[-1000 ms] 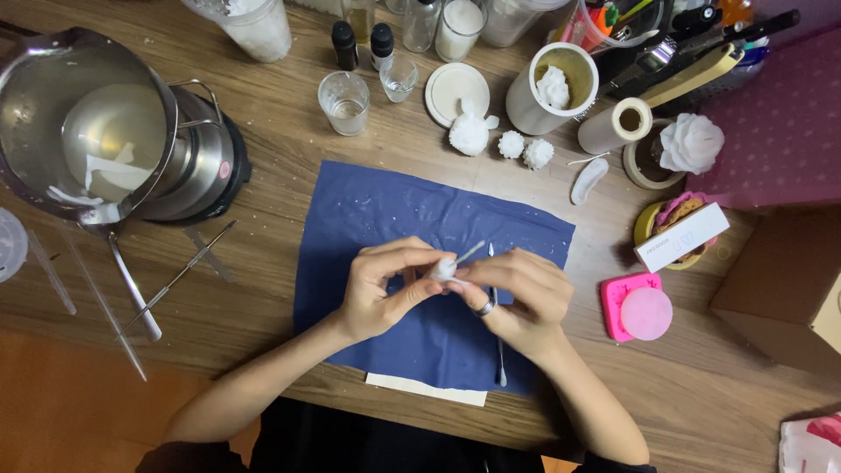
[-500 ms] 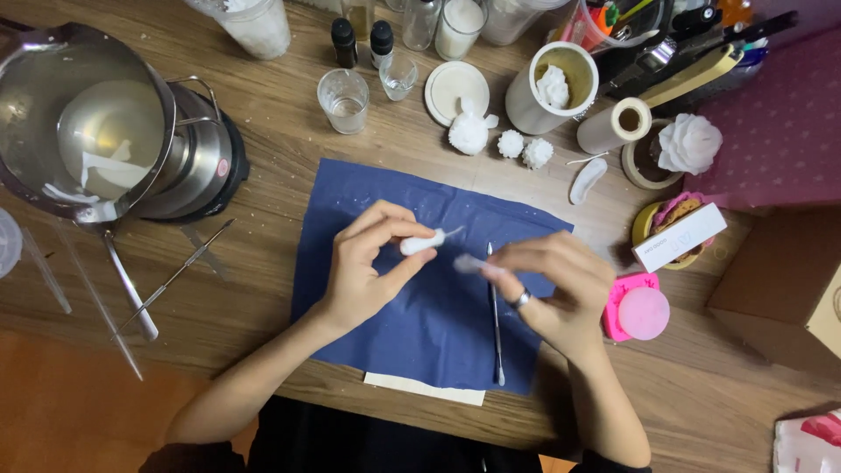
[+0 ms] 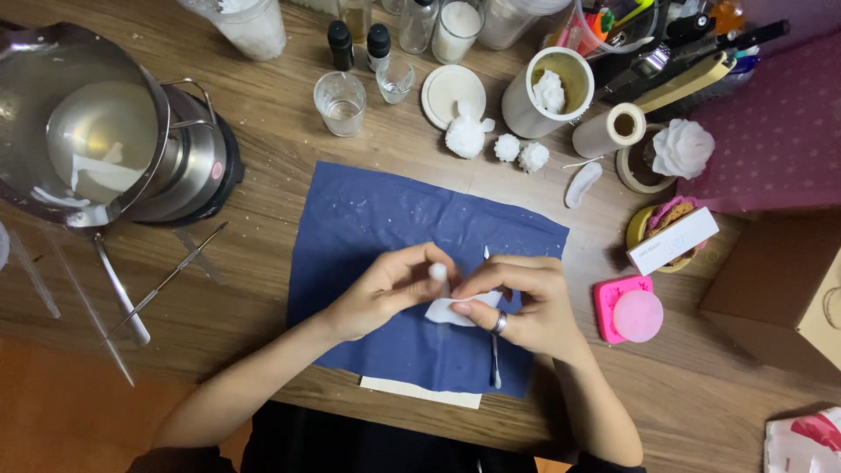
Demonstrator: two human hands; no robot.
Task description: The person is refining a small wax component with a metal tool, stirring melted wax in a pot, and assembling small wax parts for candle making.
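Both hands meet over the middle of the blue cloth (image 3: 385, 228), fingertips pinched together on one small white wax piece (image 3: 438, 272): the left hand (image 3: 385, 289) grips its rounded top between thumb and forefinger, while the right hand (image 3: 521, 302), ring on one finger, presses a thin white wax petal (image 3: 451, 309) against its lower side, likely so the soft sheet wraps and sticks. The piece is held just above the cloth, which seems laid there to catch flecks; white specks dot it. One slim metal tool (image 3: 494, 359) lies on the cloth under the right hand, close enough to pick up. A pale sheet edge (image 3: 420, 392) shows beneath the cloth's near border. To the left, one steel melting pot (image 3: 96, 131) holding whitish wax sits tilted on a black heater, with two thin metal sticks (image 3: 166, 278) beside it on the wooden table (image 3: 263, 149). Beyond the cloth: two clear glasses (image 3: 340, 102), two dark-capped small bottles (image 3: 354, 44), one round white lid (image 3: 453, 92), three small white wax flowers (image 3: 495, 144) in a row, one loose petal (image 3: 583, 182). One cream cup (image 3: 547, 101) holds another white flower. Right: one tape roll (image 3: 609, 130), one larger white flower (image 3: 683, 147), one pink mould (image 3: 631, 308).
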